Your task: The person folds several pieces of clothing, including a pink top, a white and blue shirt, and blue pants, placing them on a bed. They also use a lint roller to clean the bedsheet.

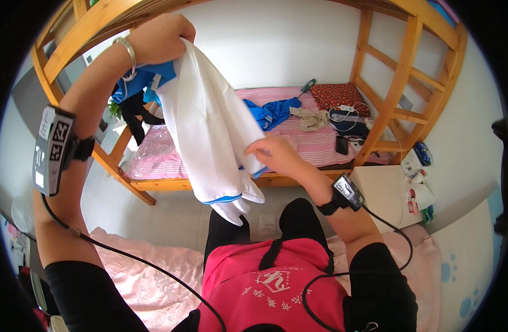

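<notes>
A white garment with blue trim (pixel 208 120) hangs in the air in front of me, its lower edge falling in loose folds. My left hand (pixel 164 39), raised high at the upper left, is closed around its top. Lower down, my right hand (pixel 274 153) pinches the garment's right side near a blue-edged corner. Behind my left wrist shows some blue cloth (pixel 144 81); whether it belongs to the same garment I cannot tell. Black cloth (pixel 133 116) hangs below it.
Across from me stands a wooden bunk bed (pixel 254 180), with blue clothing (pixel 272 112), a beige cloth (pixel 312 119), a red patterned pillow (pixel 340 97) and a phone (pixel 342 145) on its lower bunk. A ladder (pixel 403 91) and a pale cabinet (pixel 380 193) are at right. Pink bedding (pixel 154 278) lies beside me.
</notes>
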